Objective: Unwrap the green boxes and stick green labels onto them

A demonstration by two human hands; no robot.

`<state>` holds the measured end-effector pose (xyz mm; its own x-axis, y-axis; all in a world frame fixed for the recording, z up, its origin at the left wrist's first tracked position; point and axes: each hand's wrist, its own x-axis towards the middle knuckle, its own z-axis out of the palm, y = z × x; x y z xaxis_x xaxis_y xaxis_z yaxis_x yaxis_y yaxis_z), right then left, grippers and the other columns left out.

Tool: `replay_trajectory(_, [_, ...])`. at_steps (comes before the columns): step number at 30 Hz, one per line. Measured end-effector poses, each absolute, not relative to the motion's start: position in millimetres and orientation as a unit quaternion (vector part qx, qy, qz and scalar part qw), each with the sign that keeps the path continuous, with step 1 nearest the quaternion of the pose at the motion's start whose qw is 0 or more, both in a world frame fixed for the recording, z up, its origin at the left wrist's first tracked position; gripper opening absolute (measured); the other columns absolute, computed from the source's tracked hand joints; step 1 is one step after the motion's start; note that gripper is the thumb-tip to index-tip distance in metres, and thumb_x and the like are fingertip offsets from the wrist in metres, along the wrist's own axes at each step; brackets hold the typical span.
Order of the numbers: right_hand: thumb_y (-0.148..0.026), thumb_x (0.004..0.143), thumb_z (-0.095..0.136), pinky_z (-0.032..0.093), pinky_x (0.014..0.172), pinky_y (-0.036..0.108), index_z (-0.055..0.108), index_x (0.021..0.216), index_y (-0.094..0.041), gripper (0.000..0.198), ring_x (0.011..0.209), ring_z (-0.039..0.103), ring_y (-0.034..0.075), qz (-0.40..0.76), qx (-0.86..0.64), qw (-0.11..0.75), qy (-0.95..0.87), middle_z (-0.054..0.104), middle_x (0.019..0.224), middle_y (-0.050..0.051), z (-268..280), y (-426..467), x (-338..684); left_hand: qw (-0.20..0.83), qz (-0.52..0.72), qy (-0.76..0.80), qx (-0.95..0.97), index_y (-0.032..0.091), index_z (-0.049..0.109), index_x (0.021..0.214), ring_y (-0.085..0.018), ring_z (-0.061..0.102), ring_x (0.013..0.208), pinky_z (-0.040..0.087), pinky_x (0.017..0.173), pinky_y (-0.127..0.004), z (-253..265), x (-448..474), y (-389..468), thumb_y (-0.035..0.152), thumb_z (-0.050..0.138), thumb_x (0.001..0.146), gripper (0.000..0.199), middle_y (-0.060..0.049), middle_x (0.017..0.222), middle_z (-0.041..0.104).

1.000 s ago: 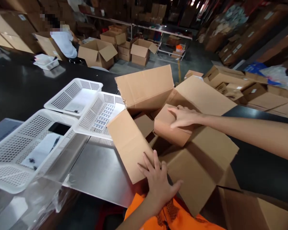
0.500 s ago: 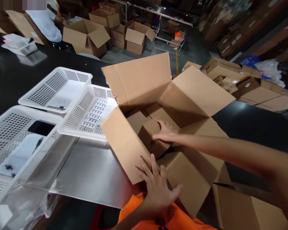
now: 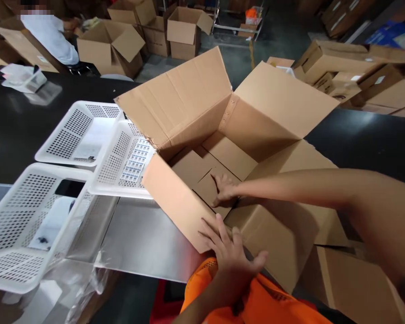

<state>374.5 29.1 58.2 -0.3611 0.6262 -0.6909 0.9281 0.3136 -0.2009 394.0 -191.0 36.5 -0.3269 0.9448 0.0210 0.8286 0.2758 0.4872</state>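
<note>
A large open cardboard carton (image 3: pixel 276 121) stands in front of me with its flaps spread outward. Small brown boxes (image 3: pixel 192 166) lie side by side inside it. My right hand (image 3: pixel 225 190) reaches in from the right and rests with fingers apart on top of the nearest small box (image 3: pixel 207 186), which sits level with the others. On the carton's left flap (image 3: pixel 175 202), near its front corner, my left hand (image 3: pixel 234 252) lies with outstretched fingers, holding nothing.
White perforated baskets (image 3: pixel 77 130) stand left on the table; one holds a sheet of labels (image 3: pixel 137 159), another a black phone-like object (image 3: pixel 69 188). Another cardboard box (image 3: pixel 357 283) is at lower right. A person in white (image 3: pixel 50 38) sits beyond the table among open cartons (image 3: pixel 110 47).
The small box under my right hand has gone from tilted to flat, lower inside the carton. My left hand stays on the flap. The view has shifted.
</note>
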Motion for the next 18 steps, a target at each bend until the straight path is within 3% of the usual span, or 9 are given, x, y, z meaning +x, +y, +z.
replay_trajectory(4, [-0.051, 0.055, 0.092, 0.040, 0.108, 0.054, -0.001, 0.163, -0.019, 0.146, 0.138, 0.036, 0.046, -0.246, 0.512, 0.263, 0.780, 0.025, 0.154, 0.029, 58.0, 19.8, 371.0, 0.143, 0.195, 0.791, 0.562, 0.011, 0.070, 0.121, -0.064, 0.002, 0.146, 0.014, 0.109, -0.084, 43.3, 392.4, -189.3, 0.077, 0.070, 0.066, 0.085, -0.027, 0.158, 0.036])
replay_trajectory(9, [-0.057, 0.047, 0.091, 0.028, 0.115, 0.065, -0.006, 0.162, -0.030, 0.153, 0.149, 0.008, 0.053, -0.316, 0.506, 0.220, 0.772, -0.013, 0.168, 0.016, 34.3, 19.2, 373.8, 0.149, 0.132, 0.788, 0.583, 0.008, 0.063, 0.127, -0.064, 0.007, 0.146, 0.015, 0.107, -0.085, 51.9, 383.2, -190.8, 0.072, 0.067, 0.073, 0.084, -0.029, 0.163, 0.024])
replay_trajectory(12, [-0.065, 0.044, 0.089, 0.024, 0.114, 0.073, -0.009, 0.162, -0.029, 0.158, 0.149, -0.001, 0.056, -0.331, 0.510, 0.192, 0.770, -0.024, 0.166, 0.014, 15.5, 21.7, 372.1, 0.164, 0.123, 0.786, 0.583, 0.011, 0.061, 0.128, -0.061, 0.003, 0.149, 0.015, 0.109, -0.083, 55.2, 379.9, -191.9, 0.070, 0.065, 0.077, 0.078, -0.027, 0.165, 0.020])
replay_trajectory(15, [-0.062, 0.045, 0.091, 0.025, 0.108, 0.080, -0.001, 0.163, -0.028, 0.154, 0.147, 0.002, 0.060, -0.299, 0.507, 0.195, 0.784, -0.023, 0.166, 0.015, 9.0, 21.7, 366.7, 0.172, 0.117, 0.799, 0.564, 0.010, 0.061, 0.126, -0.060, -0.010, 0.148, 0.012, 0.112, -0.081, 60.1, 378.6, -189.8, 0.069, 0.071, 0.071, 0.081, -0.029, 0.166, 0.012])
replay_trajectory(18, [-0.054, 0.047, 0.093, 0.032, 0.106, 0.075, 0.013, 0.163, -0.023, 0.144, 0.144, 0.017, 0.059, -0.308, 0.478, 0.133, 0.812, -0.008, 0.168, 0.020, 16.9, 19.4, 366.4, 0.171, 0.099, 0.812, 0.549, 0.009, 0.057, 0.128, -0.057, -0.018, 0.148, 0.010, 0.113, -0.079, 66.1, 377.3, -184.9, 0.067, 0.071, 0.072, 0.082, -0.030, 0.167, 0.001])
